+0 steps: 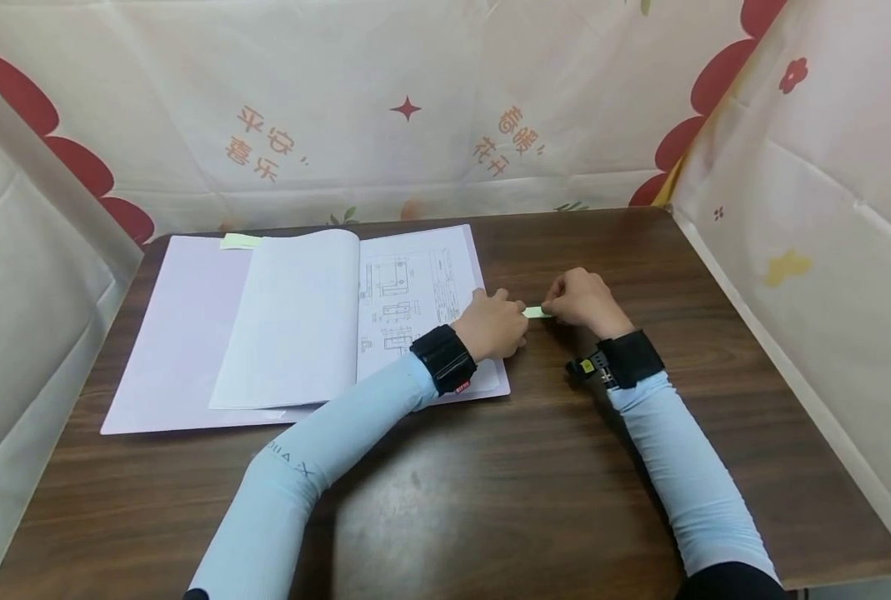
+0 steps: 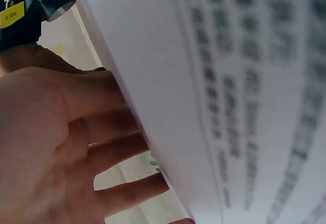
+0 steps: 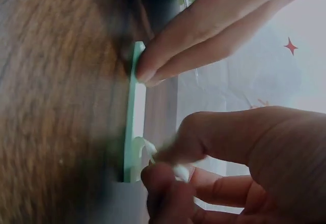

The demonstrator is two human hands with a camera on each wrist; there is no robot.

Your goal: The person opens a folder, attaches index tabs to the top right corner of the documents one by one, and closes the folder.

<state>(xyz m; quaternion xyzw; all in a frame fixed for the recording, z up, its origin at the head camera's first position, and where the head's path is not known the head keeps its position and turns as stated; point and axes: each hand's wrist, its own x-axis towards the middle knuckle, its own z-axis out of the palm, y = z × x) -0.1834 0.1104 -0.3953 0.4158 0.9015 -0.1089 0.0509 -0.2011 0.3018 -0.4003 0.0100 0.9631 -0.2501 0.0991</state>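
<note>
Right hand half hides the green slip.

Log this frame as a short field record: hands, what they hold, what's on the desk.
left hand: rests at the right edge of the open folder, fingertips on one end of the green sticky strip
right hand: pinches the other end of the strip, peeling a tab in the right wrist view
strip: small, pale green, lying on the table beside the folder
pages: blank sheet turned left, technical drawing page exposed
other: second green note at the folder's top edge
</note>
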